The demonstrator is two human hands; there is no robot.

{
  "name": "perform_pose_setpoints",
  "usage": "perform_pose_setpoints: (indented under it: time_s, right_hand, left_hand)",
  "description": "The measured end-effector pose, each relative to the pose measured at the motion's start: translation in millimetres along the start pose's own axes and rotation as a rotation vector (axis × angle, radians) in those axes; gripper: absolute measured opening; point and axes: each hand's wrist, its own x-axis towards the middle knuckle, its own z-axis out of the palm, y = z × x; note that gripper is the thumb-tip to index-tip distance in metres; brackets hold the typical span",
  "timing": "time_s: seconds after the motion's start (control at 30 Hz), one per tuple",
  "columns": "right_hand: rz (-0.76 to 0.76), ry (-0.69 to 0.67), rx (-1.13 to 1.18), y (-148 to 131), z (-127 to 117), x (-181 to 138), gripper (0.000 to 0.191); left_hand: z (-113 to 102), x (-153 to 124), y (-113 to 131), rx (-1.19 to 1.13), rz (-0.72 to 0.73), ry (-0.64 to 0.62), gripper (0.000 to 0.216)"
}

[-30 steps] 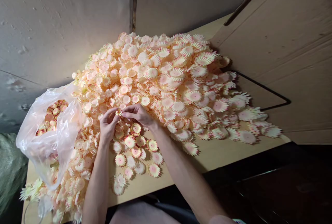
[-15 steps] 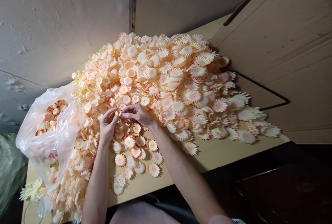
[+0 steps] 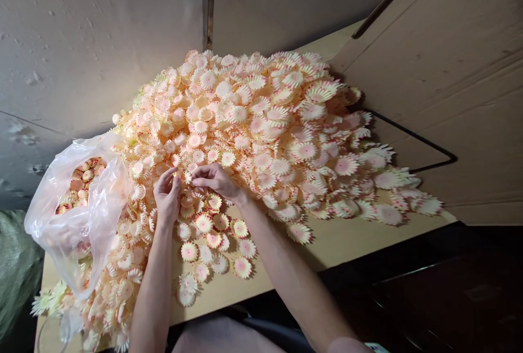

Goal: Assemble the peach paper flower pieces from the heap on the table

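Note:
My left hand (image 3: 166, 195) is closed in a pinch at the near edge of a large heap of artificial flower heads (image 3: 245, 108). A small yellowish flower piece shows at its fingertips, mostly hidden by them. Just to the right, my right hand (image 3: 216, 181) has its thumb and forefinger pressed together. A pale serrated flower piece (image 3: 188, 177) lies at these fingertips; whether they hold it or it rests on the heap, I cannot tell. Below the hands, several loose flower heads (image 3: 204, 223), cream with pink-red tips, lie face up on the tabletop (image 3: 249, 296).
A translucent plastic bag (image 3: 104, 217) with small round flower buds (image 3: 87, 174) stands left. A clear round container (image 3: 53, 334) sits at the bottom left corner, near a green sack (image 3: 16, 271). Cardboard (image 3: 449, 86) with a bent black rod (image 3: 412, 134) borders the right; a wall rises behind.
My left hand has drawn slightly left, apart from the right fingertips; before, both hands met at one small flower piece. My right hand has barely moved.

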Motion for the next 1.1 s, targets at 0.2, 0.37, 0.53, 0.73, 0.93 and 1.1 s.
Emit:
perform_pose_setpoints:
  time_s: [0.2,0.37,0.53,0.73,0.93,1.1]
  right_hand:
    - [0.007,0.012,0.007,3.4,-0.7,0.0,0.018]
    - [-0.002,0.026,0.014,3.0,1.2,0.5,0.018]
    - [0.01,0.023,-0.005,3.7,1.0,1.1,0.018]
    - [0.016,0.029,-0.006,4.8,-0.3,1.5,0.018]
    - [0.006,0.033,-0.041,2.4,2.0,1.7,0.018]
    - [0.03,0.035,-0.031,1.3,2.0,1.3,0.018]
  left_hand:
    - [-4.6,-1.8,-1.4,0.283,0.082,-0.094,0.02]
    - [-4.5,-1.4,-3.4,0.323,0.111,-0.077,0.022]
    - [-4.0,-1.3,-5.8,0.342,0.121,-0.002,0.021]
    - [-2.5,-0.6,-2.2,0.357,0.097,0.048,0.025]
    - [-3.0,-0.4,-2.5,0.349,0.125,-0.006,0.019]
    - [-6.6,2.1,-5.3,0.355,0.148,0.056,0.018]
